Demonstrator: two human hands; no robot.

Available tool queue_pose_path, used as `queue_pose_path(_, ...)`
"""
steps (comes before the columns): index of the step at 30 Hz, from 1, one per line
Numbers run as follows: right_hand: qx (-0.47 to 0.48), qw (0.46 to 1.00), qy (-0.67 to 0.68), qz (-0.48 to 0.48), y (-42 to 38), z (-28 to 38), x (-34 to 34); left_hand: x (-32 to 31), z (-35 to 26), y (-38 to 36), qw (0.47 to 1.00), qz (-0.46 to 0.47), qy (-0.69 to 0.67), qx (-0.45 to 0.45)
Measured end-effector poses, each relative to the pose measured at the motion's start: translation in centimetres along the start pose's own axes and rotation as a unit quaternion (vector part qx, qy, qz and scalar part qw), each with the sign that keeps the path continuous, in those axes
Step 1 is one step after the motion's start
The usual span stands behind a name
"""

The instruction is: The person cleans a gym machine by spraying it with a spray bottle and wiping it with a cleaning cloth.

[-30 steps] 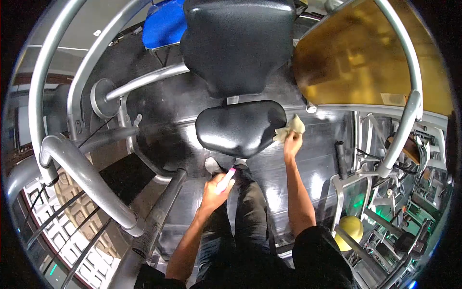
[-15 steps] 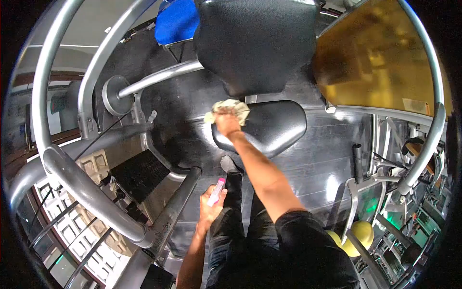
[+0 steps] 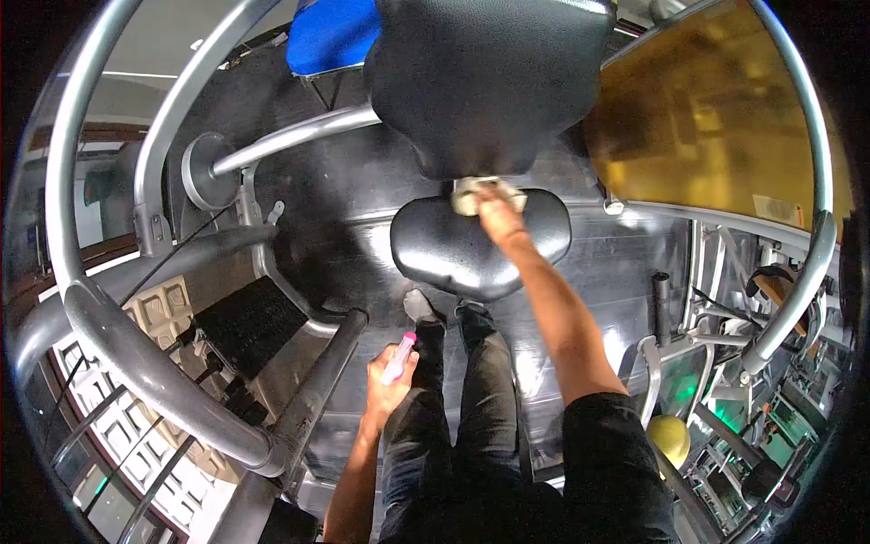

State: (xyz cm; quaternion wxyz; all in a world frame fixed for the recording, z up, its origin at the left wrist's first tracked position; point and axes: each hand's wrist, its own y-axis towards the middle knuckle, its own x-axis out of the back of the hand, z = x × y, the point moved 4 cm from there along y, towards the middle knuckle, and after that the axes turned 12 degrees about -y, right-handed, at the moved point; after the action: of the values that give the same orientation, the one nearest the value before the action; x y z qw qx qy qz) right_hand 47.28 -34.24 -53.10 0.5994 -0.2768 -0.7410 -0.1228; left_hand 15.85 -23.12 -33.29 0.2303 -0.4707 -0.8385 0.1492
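My right hand [image 3: 500,218] is closed on a crumpled cream cloth [image 3: 468,198]. The cloth lies at the rear edge of a black padded seat [image 3: 444,252], just below the black backrest [image 3: 489,86]. Lower down, over my left leg, my left hand [image 3: 386,388] grips a small translucent bottle [image 3: 396,364] with a pink cap, tilted upward. The bottle is apart from the seat. My fingers hide part of the cloth and the lower part of the bottle.
Thick grey machine tubes [image 3: 163,381] curve along the left side. A blue chair [image 3: 333,38] stands behind the backrest. At the right are a yellowish panel [image 3: 707,118], a curved metal bar [image 3: 820,163] and a yellow ball-like object [image 3: 669,440]. Dark flooring [image 3: 598,272] surrounds the seat.
My right hand has moved the cloth from the seat's left edge rightward to the middle of its rear edge. My left hand still holds the bottle, and the view has shifted slightly.
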Motion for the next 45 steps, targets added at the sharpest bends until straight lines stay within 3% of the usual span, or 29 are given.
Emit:
queue_pose_path(1, -0.143, 0.972, 0.180, 0.057, -1.2, -3.3, -0.6, -0.1, -0.1, 0.0, 1.000, 0.000, -0.001, 0.000)
queue_pose_path(2, -0.183, 0.968, 0.115, 0.129, -2.4, -5.6, 1.4, -0.2, -0.2, 0.0, 1.000, 0.002, -0.009, 0.013)
queue_pose_path(3, -0.194, 0.981, 0.021, -0.001, -3.9, -7.0, -1.1, -0.2, -0.2, -0.1, 0.999, 0.003, -0.018, 0.027)
queue_pose_path(4, -0.230, 0.955, 0.096, 0.161, -4.1, -8.7, -1.6, -0.3, -0.2, -0.2, 0.999, 0.003, -0.017, 0.027)
queue_pose_path(7, -0.291, 0.929, 0.134, 0.185, -4.3, -8.9, -1.3, -0.5, 0.5, -0.4, 0.998, 0.011, -0.029, 0.053)
queue_pose_path(8, -0.287, 0.946, 0.052, 0.144, -3.6, -7.3, -2.4, -0.5, 0.7, -0.5, 0.999, 0.015, -0.025, 0.045)
queue_pose_path(10, -0.288, 0.954, -0.003, -0.087, -2.5, -3.5, -1.6, -0.4, 0.9, -0.4, 0.999, 0.023, -0.018, 0.035)
queue_pose_path(12, -0.255, 0.947, 0.189, -0.052, -0.1, 1.2, -0.2, -0.4, 0.8, -0.5, 1.000, 0.020, -0.008, 0.010)
queue_pose_path(13, -0.255, 0.941, 0.220, -0.022, 0.7, 4.6, -0.5, -0.3, 0.7, -0.6, 1.000, 0.019, -0.006, 0.011)
queue_pose_path(14, -0.197, 0.961, 0.168, -0.094, 1.8, 6.3, 4.9, -0.3, 0.6, -0.6, 1.000, 0.020, 0.001, 0.017)
queue_pose_path(17, -0.108, 0.958, 0.259, -0.064, 3.2, 14.0, 5.3, -0.2, 0.4, -0.4, 0.999, 0.025, 0.007, 0.019)
queue_pose_path(18, -0.032, 0.967, 0.253, 0.008, 3.2, 13.4, 8.6, -0.2, 0.3, -0.4, 0.999, 0.029, 0.005, 0.020)
queue_pose_path(22, 0.056, 0.983, 0.172, -0.008, 2.4, 10.7, 6.7, -0.2, -1.8, 0.2, 0.998, 0.027, 0.028, -0.047)
queue_pose_path(23, -0.012, 0.974, 0.228, -0.012, 1.6, 8.0, 6.7, -0.3, -1.9, 0.3, 0.999, 0.028, 0.019, -0.028)
queue_pose_path(24, -0.013, 0.974, 0.225, -0.009, 0.3, 5.8, 5.5, -0.4, -1.9, 0.4, 0.999, 0.029, 0.011, -0.009)
queue_pose_path(26, -0.128, 0.956, 0.242, -0.105, -2.8, -0.6, 2.9, -0.6, -1.6, 0.6, 0.999, 0.034, 0.002, -0.007)
queue_pose_path(27, -0.127, 0.980, 0.135, -0.069, -5.0, -3.2, 2.3, -0.7, -1.5, 0.7, 0.999, 0.036, 0.003, -0.013)
queue_pose_path(28, -0.170, 0.977, 0.088, -0.092, -6.6, -5.9, 3.0, -0.7, -1.5, 0.8, 0.999, 0.038, 0.005, -0.019)
queue_pose_path(30, -0.293, 0.950, 0.108, 0.012, -9.2, -9.8, 0.4, -0.8, -1.6, 0.8, 0.999, 0.035, 0.006, -0.019)
queue_pose_path(32, -0.398, 0.895, 0.198, 0.042, -10.2, -10.7, -1.2, -1.1, -1.5, 0.6, 0.999, 0.034, 0.009, -0.017)
queue_pose_path(35, -0.404, 0.901, 0.143, -0.067, -7.8, -5.3, -1.6, -1.1, -1.2, 0.4, 0.999, 0.022, 0.012, -0.027)
queue_pose_path(36, -0.356, 0.924, 0.137, -0.017, -6.2, -2.7, 0.2, -1.1, -1.1, 0.3, 0.999, 0.033, 0.020, -0.033)
queue_pose_path(37, -0.309, 0.934, 0.150, -0.098, -4.7, 0.3, 1.7, -1.1, -1.0, 0.1, 0.998, 0.044, 0.027, -0.039)
queue_pose_path(38, -0.256, 0.928, 0.271, 0.006, -2.8, 3.7, 1.8, -1.0, -0.7, 0.0, 0.998, 0.045, 0.031, -0.039)
queue_pose_path(39, -0.210, 0.941, 0.257, 0.069, -1.1, 6.1, 6.2, -1.1, -0.4, -0.1, 0.999, 0.047, 0.012, -0.025)
queue_pose_path(40, -0.209, 0.963, 0.170, 0.002, 0.0, 11.4, 3.7, -1.0, -0.2, -0.2, 0.999, 0.048, -0.008, -0.013)
queue_pose_path(42, -0.061, 0.947, 0.315, 0.014, 0.5, 14.7, 9.2, -1.0, -0.5, -0.2, 0.998, 0.048, 0.017, -0.046)
queue_pose_path(45, -0.030, 0.964, 0.265, 0.013, 0.5, 15.8, 9.5, -0.4, -0.7, -0.3, 0.997, 0.037, 0.034, -0.063)
